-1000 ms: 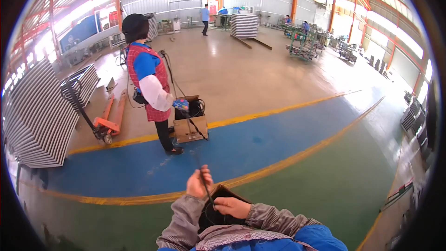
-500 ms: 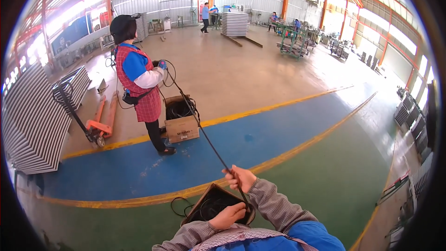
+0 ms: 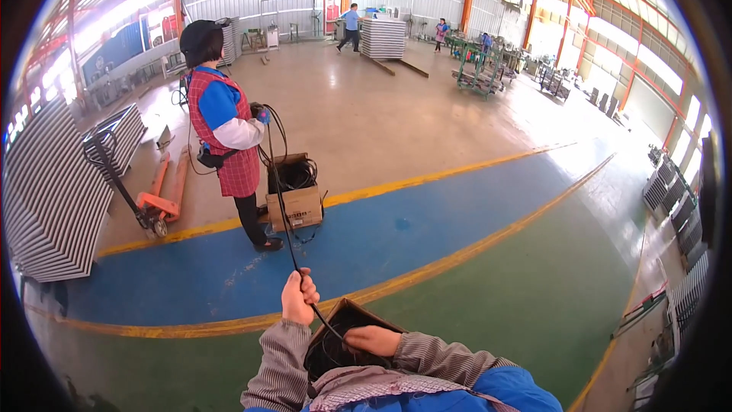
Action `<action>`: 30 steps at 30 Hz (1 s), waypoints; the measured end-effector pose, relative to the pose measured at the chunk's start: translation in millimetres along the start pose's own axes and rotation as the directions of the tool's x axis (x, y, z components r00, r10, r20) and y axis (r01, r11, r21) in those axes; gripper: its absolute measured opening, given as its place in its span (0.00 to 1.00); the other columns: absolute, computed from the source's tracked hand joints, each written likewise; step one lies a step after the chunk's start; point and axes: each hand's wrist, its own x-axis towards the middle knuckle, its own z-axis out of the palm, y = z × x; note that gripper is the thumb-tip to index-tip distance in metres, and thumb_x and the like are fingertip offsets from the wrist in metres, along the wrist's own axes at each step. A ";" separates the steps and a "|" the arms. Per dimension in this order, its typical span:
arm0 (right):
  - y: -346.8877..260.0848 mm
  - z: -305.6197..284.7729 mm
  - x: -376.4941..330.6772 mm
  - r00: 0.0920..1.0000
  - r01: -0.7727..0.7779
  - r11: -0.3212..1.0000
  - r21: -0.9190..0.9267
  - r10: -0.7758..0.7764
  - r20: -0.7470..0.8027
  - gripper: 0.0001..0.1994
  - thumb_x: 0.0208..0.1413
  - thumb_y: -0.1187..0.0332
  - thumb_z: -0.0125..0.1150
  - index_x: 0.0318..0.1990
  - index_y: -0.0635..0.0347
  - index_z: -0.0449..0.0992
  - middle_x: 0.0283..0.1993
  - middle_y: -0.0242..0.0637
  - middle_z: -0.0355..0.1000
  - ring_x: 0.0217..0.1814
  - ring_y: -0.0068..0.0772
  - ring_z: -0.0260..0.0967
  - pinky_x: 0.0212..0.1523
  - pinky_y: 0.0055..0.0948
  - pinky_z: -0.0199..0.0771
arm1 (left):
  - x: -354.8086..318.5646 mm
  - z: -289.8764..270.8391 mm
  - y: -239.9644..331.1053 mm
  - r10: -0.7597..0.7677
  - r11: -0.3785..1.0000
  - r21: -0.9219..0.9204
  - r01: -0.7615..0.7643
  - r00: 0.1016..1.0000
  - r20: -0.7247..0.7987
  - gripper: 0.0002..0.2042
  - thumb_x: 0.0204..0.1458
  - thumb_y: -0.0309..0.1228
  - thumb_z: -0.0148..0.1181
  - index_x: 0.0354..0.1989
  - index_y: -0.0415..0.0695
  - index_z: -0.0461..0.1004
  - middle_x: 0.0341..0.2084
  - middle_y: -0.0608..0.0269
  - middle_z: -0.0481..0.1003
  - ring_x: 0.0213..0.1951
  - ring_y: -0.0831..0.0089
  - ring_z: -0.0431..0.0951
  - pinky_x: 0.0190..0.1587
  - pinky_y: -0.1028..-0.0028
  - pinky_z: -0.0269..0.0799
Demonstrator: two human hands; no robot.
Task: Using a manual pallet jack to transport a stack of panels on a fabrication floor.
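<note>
Left hand: gripping black cable, box's ten o'clock
Right hand: grip unclear
Black cable: could snag if tangled

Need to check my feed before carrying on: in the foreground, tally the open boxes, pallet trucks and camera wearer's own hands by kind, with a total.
Open boxes: 2 (far box, near box)
Pallet trucks: 1 (orange pallet truck)
Wearer's hands: 2 (left hand, right hand)
Total: 5
</note>
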 end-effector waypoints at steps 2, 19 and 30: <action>8.6 -16.3 5.9 0.948 -0.184 0.899 0.397 0.269 -0.170 0.16 0.58 0.59 0.37 0.41 0.62 0.66 0.37 0.31 0.67 0.39 0.25 0.64 0.42 0.23 0.64 | -13.4 1.6 -17.7 0.125 0.829 0.541 -0.139 0.990 0.062 0.14 0.54 0.40 0.41 0.34 0.40 0.65 0.14 0.73 0.59 0.13 0.84 0.53 0.14 0.83 0.45; -2.9 10.6 -2.5 0.987 0.029 0.935 0.353 -0.083 0.139 0.10 0.58 0.66 0.39 0.37 0.61 0.65 0.20 0.26 0.57 0.21 0.16 0.52 0.22 0.16 0.54 | 6.7 -23.7 -3.6 -0.110 0.977 -0.196 0.088 0.989 -0.104 0.12 0.55 0.34 0.39 0.43 0.41 0.63 0.19 0.69 0.65 0.20 0.81 0.64 0.21 0.81 0.61; -16.1 -82.6 17.2 0.969 0.015 0.126 0.992 0.244 -0.046 0.16 0.58 0.56 0.36 0.38 0.59 0.65 0.19 0.27 0.58 0.18 0.17 0.55 0.18 0.16 0.55 | -57.9 -6.2 -113.9 -0.547 0.414 0.852 0.320 0.835 -0.048 0.09 0.54 0.30 0.40 0.32 0.40 0.67 0.20 0.69 0.65 0.21 0.81 0.62 0.26 0.78 0.61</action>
